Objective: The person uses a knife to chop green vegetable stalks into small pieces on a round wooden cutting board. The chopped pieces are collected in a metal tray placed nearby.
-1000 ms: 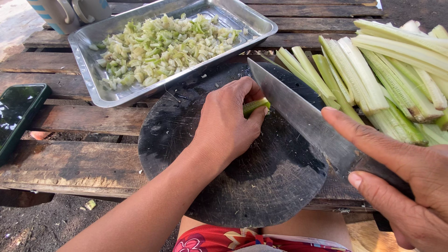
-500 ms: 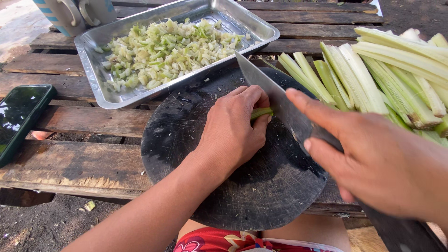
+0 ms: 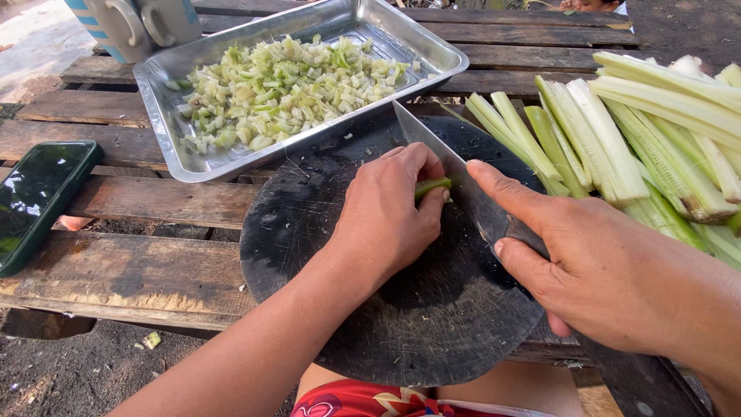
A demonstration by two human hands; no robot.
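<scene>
Weathered wooden planks make up the surface [image 3: 139, 266], grey-brown and cracked, with gaps between the boards and bare earth showing beneath at the lower left. One round chopping board [image 3: 370, 324] lies on it, dark, nearly black, its face scored all over with fine knife marks. Behind it, touching its far edge, sits one rectangular metal tray [image 3: 166, 116], shiny and shallow with rolled rims, filled with a heap of chopped stalk pieces [image 3: 285, 85], pale green and white, too many to count. To the right lies a pile of long peeled stalks [image 3: 648, 147], ribbed and fibrous, light green to cream; about a dozen show, and the pile runs out of view, so the full count cannot be told.

One left hand [image 3: 382, 220] lies knuckles-up at the middle of the board, its grip closed over a short green stalk piece [image 3: 432, 187], only the end of which peeks out past the fingers. One right hand [image 3: 602, 270] has its grip closed round the handle of one cleaver [image 3: 455, 174], forefinger stretched along the spine; the broad steel blade stands edge-down on the board, just beside the stalk end and touching the left fingertips.

One dark green phone [image 3: 38, 201] rests flat at the left edge, well apart. Two grey mug handles [image 3: 150, 23] show at the top left corner, behind the tray.
</scene>
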